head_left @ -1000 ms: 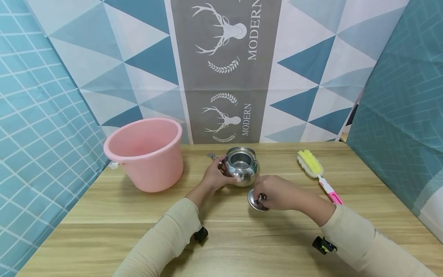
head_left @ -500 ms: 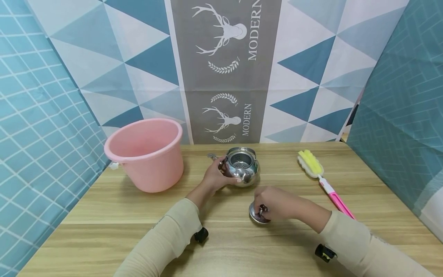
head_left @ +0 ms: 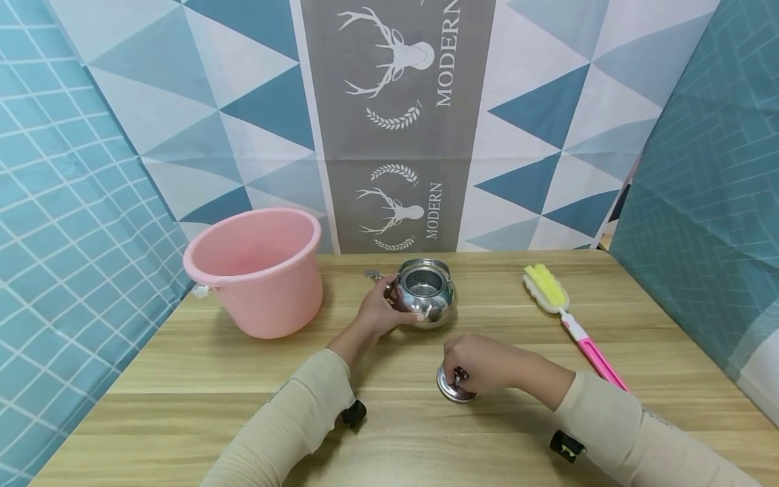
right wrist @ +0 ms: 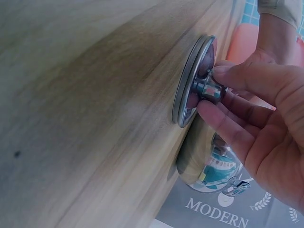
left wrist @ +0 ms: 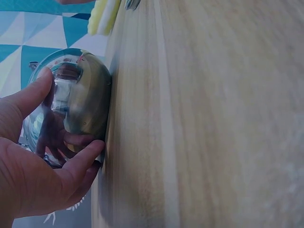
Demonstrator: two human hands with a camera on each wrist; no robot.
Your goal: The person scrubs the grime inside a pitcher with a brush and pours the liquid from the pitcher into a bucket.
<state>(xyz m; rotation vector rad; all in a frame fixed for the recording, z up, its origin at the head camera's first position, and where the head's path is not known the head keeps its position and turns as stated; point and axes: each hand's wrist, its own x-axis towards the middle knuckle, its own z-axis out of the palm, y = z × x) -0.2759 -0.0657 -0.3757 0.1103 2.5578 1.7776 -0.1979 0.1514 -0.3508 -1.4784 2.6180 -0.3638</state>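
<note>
The steel teapot (head_left: 435,312) stands upright at the centre of the frame, its mouth uncovered and its strainer (head_left: 421,289) seated inside. My left hand (head_left: 379,312) grips its side; just below centre, my right hand (head_left: 483,364) pinches the knob of the lid (head_left: 450,392), which looks set down on the table (head_left: 389,446). I judge uncovering done, letting go of the lid not yet. The brush (head_left: 571,322), right of frame, and pink bucket (head_left: 286,304), left, lie apart from my hands.
</note>
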